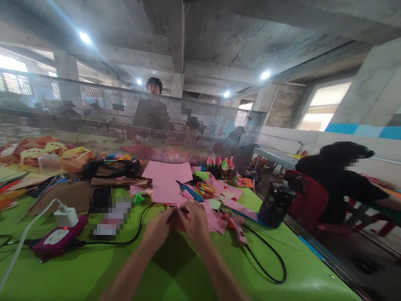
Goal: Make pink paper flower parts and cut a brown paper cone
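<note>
My left hand (158, 229) and my right hand (194, 220) meet over the near middle of the green table, fingers closed and thumbs close together. Between them a small piece of pink paper (179, 226) shows, mostly covered by the fingers. Just beyond the fingertips lie large pink paper sheets (167, 180). Scissors with yellow and red handles (208, 190) rest among paper scraps, right of those sheets. A pink glue gun (239, 232) lies to the right of my right hand, its black cord looping toward the table's right side.
A purple power strip (54, 246) holds a white charger (66, 217) at left, near a phone (100, 200). A dark cup (277, 205) stands near the right edge. Paper pieces (56, 152) pile at far left. A perforated metal screen (119, 113) runs behind; people sit beyond and at right.
</note>
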Tool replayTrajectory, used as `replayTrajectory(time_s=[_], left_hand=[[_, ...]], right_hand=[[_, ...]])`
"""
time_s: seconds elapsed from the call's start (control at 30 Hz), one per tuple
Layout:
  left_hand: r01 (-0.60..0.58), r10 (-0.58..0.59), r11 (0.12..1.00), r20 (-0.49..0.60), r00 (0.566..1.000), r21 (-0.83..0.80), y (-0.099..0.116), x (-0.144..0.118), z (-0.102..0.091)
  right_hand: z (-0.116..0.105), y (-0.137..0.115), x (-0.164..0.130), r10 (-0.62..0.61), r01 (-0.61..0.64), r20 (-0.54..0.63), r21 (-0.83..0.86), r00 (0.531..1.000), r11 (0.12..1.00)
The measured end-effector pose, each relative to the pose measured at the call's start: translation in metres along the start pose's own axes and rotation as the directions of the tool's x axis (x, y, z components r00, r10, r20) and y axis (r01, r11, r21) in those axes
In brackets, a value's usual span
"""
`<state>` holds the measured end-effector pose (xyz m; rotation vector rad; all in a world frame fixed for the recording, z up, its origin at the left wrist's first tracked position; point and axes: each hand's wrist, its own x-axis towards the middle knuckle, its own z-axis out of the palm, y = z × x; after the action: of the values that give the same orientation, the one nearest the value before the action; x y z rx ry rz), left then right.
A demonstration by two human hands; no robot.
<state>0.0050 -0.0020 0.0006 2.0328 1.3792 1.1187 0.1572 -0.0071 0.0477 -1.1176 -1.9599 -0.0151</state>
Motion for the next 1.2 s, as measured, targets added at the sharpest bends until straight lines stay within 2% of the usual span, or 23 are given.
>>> replayTrajectory(time_s=[0.27,0.43,0.53,0.6,0.67,0.73,0.8,0.9,1.03,1.13,1.2], left_hand=[[0.020,-0.087,0.945,-0.193,0.977,-0.325,0.011,0.009,-0.011],[0.024,-0.100,0.864,-0.124,0.987,-0.504,0.021,0.007,-0.016],[0.035,-0.127,0.837,-0.132,0.983,-0.545,0.017,0.007,-0.014],[0.058,-0.184,0.805,-0.156,0.970,-0.590,0.011,0.008,-0.012],[0.081,-0.262,0.749,-0.182,0.948,-0.657,0.005,0.009,-0.012],[0.093,-0.329,0.678,-0.188,0.925,-0.729,0.002,0.009,-0.013],[0.112,-0.379,0.601,-0.159,0.912,-0.791,0.002,0.008,-0.015],[0.141,-0.427,0.508,-0.106,0.898,-0.850,0.005,0.007,-0.018],[0.162,-0.433,0.453,-0.057,0.899,-0.877,0.007,0.006,-0.017],[0.205,-0.459,0.401,-0.003,0.888,-0.893,0.007,0.005,-0.016],[0.224,-0.467,0.386,0.020,0.884,-0.895,0.008,0.004,-0.016]], right_hand=[[0.001,0.002,0.003,0.049,-0.051,0.014,0.130,0.999,0.990],[0.001,0.002,0.002,0.050,-0.056,0.042,0.156,0.998,0.986],[0.002,0.002,0.002,0.069,-0.077,0.047,0.184,0.996,0.980],[0.002,0.003,0.002,0.100,-0.112,0.061,0.241,0.993,0.964],[0.001,0.007,0.004,0.182,-0.190,0.056,0.363,0.982,0.912],[-0.001,0.011,0.006,0.295,-0.268,0.033,0.526,0.955,0.807],[-0.002,0.015,0.008,0.373,-0.295,0.014,0.639,0.928,0.710],[-0.003,0.016,0.009,0.394,-0.304,0.035,0.700,0.918,0.646],[0.000,0.013,0.008,0.376,-0.345,0.161,0.798,0.912,0.495],[0.001,0.013,0.007,0.381,-0.354,0.206,0.856,0.901,0.375],[0.001,0.013,0.007,0.391,-0.352,0.213,0.876,0.896,0.330]])
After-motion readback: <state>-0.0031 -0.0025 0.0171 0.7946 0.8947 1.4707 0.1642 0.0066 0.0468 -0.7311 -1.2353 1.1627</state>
